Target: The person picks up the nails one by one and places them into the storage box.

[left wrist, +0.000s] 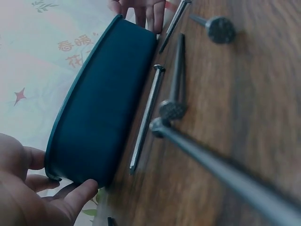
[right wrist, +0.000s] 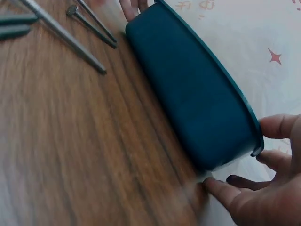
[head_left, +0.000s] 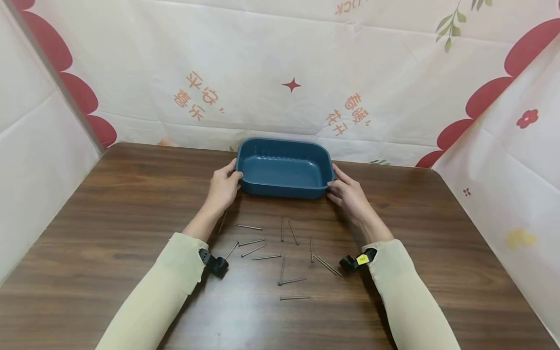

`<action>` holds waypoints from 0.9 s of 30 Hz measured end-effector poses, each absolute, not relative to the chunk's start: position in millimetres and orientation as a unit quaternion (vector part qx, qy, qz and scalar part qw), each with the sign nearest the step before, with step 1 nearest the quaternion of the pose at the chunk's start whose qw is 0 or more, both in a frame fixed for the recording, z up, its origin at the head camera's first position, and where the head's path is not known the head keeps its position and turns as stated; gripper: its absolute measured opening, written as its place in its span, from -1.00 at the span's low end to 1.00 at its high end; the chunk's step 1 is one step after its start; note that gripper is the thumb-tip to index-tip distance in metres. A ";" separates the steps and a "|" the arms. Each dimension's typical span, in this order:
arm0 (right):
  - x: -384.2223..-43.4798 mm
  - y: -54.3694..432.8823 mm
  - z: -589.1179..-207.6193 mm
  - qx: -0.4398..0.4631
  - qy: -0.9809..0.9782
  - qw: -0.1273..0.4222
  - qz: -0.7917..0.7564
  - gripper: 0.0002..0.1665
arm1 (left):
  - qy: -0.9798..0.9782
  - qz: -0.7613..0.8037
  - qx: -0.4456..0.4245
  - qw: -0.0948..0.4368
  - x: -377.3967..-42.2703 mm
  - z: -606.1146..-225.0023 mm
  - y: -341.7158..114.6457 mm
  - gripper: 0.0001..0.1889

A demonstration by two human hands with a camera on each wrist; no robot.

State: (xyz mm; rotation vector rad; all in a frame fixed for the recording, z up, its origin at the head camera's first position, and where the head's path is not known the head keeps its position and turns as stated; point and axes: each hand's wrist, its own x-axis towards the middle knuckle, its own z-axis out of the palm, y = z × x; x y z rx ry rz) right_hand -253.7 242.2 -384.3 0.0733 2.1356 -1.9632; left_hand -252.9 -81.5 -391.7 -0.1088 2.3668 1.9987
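Observation:
A dark blue plastic basin (head_left: 286, 191) is at the far edge of the table, its inside bare in the head view. My left hand (head_left: 224, 188) grips its left end, thumb and fingers around the rim and lower edge. At the opposite end, my right hand (head_left: 350, 198) holds the basin the same way. The left wrist view shows the basin's side wall (left wrist: 101, 101) standing close over the wood, with a steel nail (left wrist: 146, 120) lying alongside. From the right wrist, fingertips (right wrist: 216, 190) show at the basin's lower corner.
Several long nails (head_left: 268, 257) lie scattered on the brown wooden table (head_left: 131, 218) between my forearms and in front of the basin. A printed white cloth (head_left: 271, 58) hangs directly behind the table, and more cloth closes off both sides.

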 end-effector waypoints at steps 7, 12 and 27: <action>-257.1 243.3 -390.6 0.016 0.727 0.103 -0.679 -0.22 | 0.765 0.642 -0.027 0.036 -249.5 -390.7 -85.9 -0.40; -260.2 244.8 -394.4 -0.002 0.710 0.106 -0.696 -0.17 | 0.767 0.639 -0.025 0.048 -249.5 -389.5 -89.7 -0.40; -262.4 249.3 -414.1 -0.062 0.731 0.081 -0.675 0.00 | 0.764 0.643 0.000 0.059 -251.5 -393.4 -92.3 -0.39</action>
